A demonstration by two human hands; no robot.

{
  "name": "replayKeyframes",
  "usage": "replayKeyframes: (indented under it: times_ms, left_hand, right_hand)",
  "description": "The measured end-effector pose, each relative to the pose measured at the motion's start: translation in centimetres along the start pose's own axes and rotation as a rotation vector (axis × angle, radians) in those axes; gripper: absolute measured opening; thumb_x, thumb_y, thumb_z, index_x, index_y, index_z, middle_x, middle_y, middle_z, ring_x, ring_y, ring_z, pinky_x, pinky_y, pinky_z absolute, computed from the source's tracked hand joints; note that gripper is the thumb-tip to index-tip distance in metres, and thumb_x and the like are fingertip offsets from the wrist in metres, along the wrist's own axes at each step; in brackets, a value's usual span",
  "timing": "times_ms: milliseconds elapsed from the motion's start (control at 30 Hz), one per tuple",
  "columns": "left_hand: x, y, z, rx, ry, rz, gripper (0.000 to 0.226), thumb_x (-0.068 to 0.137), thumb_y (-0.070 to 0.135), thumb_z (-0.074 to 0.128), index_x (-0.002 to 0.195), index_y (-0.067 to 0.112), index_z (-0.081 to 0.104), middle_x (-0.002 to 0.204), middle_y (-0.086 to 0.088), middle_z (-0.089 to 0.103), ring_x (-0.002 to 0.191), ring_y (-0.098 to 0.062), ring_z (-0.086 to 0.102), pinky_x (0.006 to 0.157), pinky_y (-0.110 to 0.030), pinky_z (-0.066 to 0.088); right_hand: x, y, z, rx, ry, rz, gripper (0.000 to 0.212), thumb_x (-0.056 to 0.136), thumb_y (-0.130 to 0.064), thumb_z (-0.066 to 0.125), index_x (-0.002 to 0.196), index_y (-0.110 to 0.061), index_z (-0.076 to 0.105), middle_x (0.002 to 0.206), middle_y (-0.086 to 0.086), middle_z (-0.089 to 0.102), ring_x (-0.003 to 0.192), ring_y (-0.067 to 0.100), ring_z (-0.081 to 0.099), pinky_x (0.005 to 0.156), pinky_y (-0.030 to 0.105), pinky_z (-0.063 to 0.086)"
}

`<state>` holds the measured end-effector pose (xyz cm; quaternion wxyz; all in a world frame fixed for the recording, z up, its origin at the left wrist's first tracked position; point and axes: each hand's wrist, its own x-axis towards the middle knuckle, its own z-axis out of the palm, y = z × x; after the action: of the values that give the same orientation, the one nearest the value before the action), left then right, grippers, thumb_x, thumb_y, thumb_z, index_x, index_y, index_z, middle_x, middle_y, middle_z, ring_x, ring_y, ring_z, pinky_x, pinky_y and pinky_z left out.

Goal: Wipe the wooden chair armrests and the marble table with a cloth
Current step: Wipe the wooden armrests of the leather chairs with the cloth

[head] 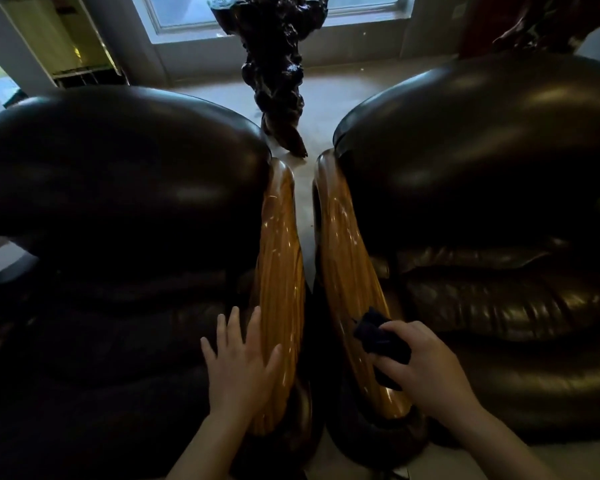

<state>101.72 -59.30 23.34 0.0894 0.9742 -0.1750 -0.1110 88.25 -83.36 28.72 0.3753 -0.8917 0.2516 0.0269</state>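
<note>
Two glossy wooden armrests run side by side down the middle of the head view. My left hand (240, 363) lies flat with fingers spread on the near end of the left armrest (280, 271). My right hand (421, 363) is closed on a dark cloth (378, 336) and presses it onto the near part of the right armrest (343, 258). The marble table is not in view.
A dark leather chair (118, 188) stands on the left and another (482, 168) on the right, with a narrow gap between the armrests. Beyond them a black gnarled wooden stand (278, 71) rises from the pale floor (326, 98) before a window (187, 12).
</note>
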Motion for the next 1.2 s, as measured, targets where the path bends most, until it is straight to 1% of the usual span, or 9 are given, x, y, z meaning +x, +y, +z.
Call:
replayKeyframes:
  times_ms: [300,433,500,567,667,767,833,1000,1200]
  left_hand:
    - [11.9,1.1,8.6,-0.041,0.038,-0.011,0.078,0.091,0.065,0.033,0.155,0.032,0.003,0.164,-0.009,0.002,0.151,-0.028,-0.005,0.119,-0.06,0.008]
    - [16.7,1.7,11.3,-0.083,0.08,-0.061,0.075,0.093,0.062,0.032,0.155,0.028,0.008,0.164,-0.01,0.003,0.151,-0.029,-0.002,0.119,-0.058,0.008]
    - [18.4,2.1,12.7,-0.113,0.111,-0.088,0.073,0.094,0.059,0.032,0.155,0.024,0.012,0.164,-0.013,0.006,0.151,-0.03,0.001,0.12,-0.056,0.011]
    - [19.0,2.4,13.5,-0.118,0.162,-0.088,0.071,0.095,0.057,0.032,0.154,0.02,0.019,0.163,-0.015,0.01,0.151,-0.031,0.003,0.12,-0.055,0.011]
    - [19.4,2.2,15.1,-0.142,0.258,-0.076,0.067,0.095,0.057,0.03,0.151,0.019,0.026,0.162,-0.015,0.015,0.151,-0.03,0.004,0.121,-0.053,0.006]
    - [19.7,1.6,15.9,-0.155,0.279,-0.072,0.071,0.091,0.061,0.029,0.151,0.022,0.026,0.162,-0.013,0.015,0.151,-0.027,0.003,0.121,-0.05,0.006]
    - [19.9,1.5,16.1,-0.146,0.298,-0.072,0.071,0.091,0.061,0.03,0.15,0.023,0.026,0.161,-0.013,0.016,0.151,-0.027,0.003,0.121,-0.05,0.008]
    - [20.0,1.2,16.6,-0.147,0.314,-0.051,0.066,0.092,0.057,0.03,0.149,0.024,0.029,0.16,-0.012,0.02,0.151,-0.025,0.007,0.119,-0.052,0.015]
    - [20.1,1.1,16.8,-0.154,0.333,-0.034,0.061,0.091,0.052,0.033,0.146,0.025,0.033,0.157,-0.011,0.025,0.15,-0.024,0.011,0.119,-0.049,0.014]
  right_hand:
    - [10.8,6.9,4.7,0.12,0.03,0.03,0.036,0.083,-0.04,0.076,0.115,-0.039,0.059,0.111,-0.019,0.052,0.099,-0.001,0.055,0.077,0.019,0.048]
    - [14.5,9.3,6.9,0.153,0.134,0.022,0.041,0.082,-0.043,0.075,0.119,-0.037,0.057,0.114,-0.023,0.048,0.101,-0.005,0.052,0.073,0.014,0.043]
    - [16.4,10.3,7.9,0.137,0.192,0.016,0.046,0.083,-0.045,0.073,0.124,-0.033,0.056,0.119,-0.021,0.047,0.105,-0.002,0.052,0.076,0.014,0.043]
    - [17.6,11.1,8.8,0.069,0.205,0.035,0.05,0.084,-0.048,0.07,0.129,-0.033,0.053,0.133,-0.016,0.045,0.119,0.003,0.047,0.088,0.018,0.043]
    - [18.1,12.8,10.9,-0.165,0.181,0.015,0.06,0.085,-0.053,0.067,0.139,-0.041,0.044,0.158,-0.015,0.026,0.14,0.013,0.03,0.107,0.035,0.04]
    - [18.6,14.2,12.4,-0.368,0.201,-0.164,0.078,0.084,-0.055,0.065,0.151,-0.044,0.028,0.167,-0.008,0.012,0.153,0.022,0.013,0.118,0.048,0.025]
    - [19.8,14.7,12.7,-0.402,0.192,-0.279,0.076,0.087,-0.057,0.06,0.153,-0.041,0.027,0.167,-0.005,0.012,0.154,0.025,0.008,0.119,0.052,0.02]
    - [22.1,14.7,13.5,-0.281,0.228,-0.354,0.057,0.09,-0.042,0.06,0.144,-0.025,0.049,0.162,-0.002,0.028,0.153,0.023,0.014,0.117,0.057,0.03]
    - [24.8,12.1,13.3,0.101,0.421,-0.164,0.053,0.095,-0.043,0.048,0.141,-0.019,0.051,0.156,0.0,0.039,0.147,0.02,0.031,0.116,0.045,0.034]
